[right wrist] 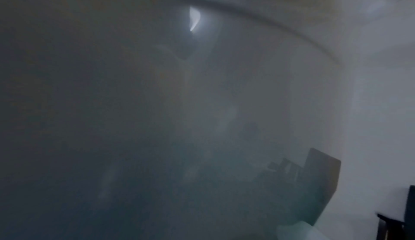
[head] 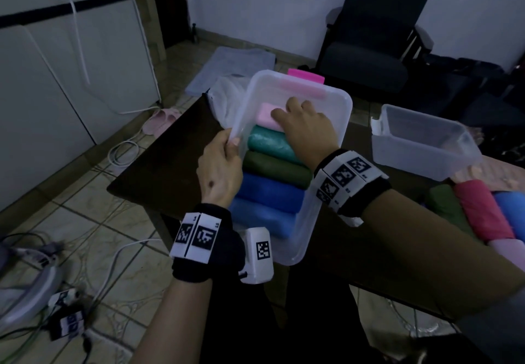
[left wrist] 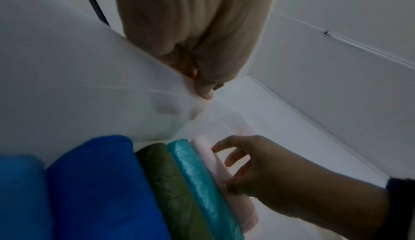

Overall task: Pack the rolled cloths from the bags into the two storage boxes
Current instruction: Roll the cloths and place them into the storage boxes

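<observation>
Gripping box rim: left hand | right hand fingers curled on pink roll

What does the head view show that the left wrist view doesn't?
Only the head view shows the second storage box, which looks empty, and the loose rolls beside it on the table. Only the left wrist view shows the left thumb hooked over the box wall. Both show the right hand on the pink roll, next to teal, green and blue rolls.
</observation>
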Demonstrator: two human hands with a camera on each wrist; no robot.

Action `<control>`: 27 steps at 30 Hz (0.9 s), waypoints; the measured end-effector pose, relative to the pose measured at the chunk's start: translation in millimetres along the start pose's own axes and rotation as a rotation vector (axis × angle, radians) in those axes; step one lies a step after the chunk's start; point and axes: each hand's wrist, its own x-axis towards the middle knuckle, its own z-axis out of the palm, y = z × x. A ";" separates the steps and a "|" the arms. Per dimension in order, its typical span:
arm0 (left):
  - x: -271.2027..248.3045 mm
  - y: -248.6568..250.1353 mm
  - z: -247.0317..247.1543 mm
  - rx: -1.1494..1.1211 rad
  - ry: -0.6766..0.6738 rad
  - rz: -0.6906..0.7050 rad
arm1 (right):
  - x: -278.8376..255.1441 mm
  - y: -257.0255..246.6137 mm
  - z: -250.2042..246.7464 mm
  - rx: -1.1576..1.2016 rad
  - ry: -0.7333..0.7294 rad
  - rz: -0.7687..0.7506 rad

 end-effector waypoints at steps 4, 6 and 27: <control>-0.2 0.2 -0.8 0.005 -0.004 0.021 | 5.6 -0.2 -0.2 0.006 0.003 0.012; -0.9 0.7 -0.6 0.015 -0.002 0.020 | 7.6 -0.3 0.9 0.047 -0.041 0.024; 59.1 19.1 35.9 0.239 -0.141 -0.168 | -71.9 1.6 47.9 1.340 0.126 0.654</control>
